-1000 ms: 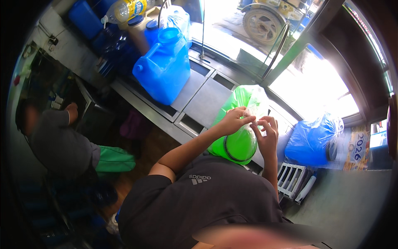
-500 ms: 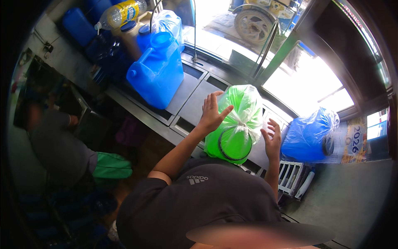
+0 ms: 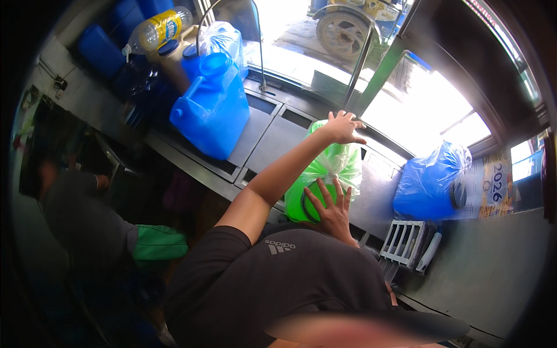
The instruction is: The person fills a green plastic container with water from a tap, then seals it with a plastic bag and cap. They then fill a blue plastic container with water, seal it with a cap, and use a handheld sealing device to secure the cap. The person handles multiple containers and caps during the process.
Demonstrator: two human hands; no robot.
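A bright green plastic jug (image 3: 295, 197) wrapped in a clear plastic bag (image 3: 342, 165) rests on the metal counter close to my chest. Its bag is gathered into a knot near the round black-rimmed lid. My left hand (image 3: 345, 129) reaches across to the jug's far end, fingers stretched apart over the bag. Spread over the lid at the near end is my right hand (image 3: 332, 207), which hides much of the rim. Neither hand is wrapped round anything.
To the left on the metal counter (image 3: 270, 136) stands a large blue jug (image 3: 212, 110). A bagged blue jug (image 3: 426, 188) is at the right, above a grey slatted rack (image 3: 401, 240). Windows line the far side. Another person (image 3: 87, 220) is at far left.
My left hand has moved away from me and right, to the jug's far end. My right hand has come from beside the jug onto its lid. The view has shifted slightly.
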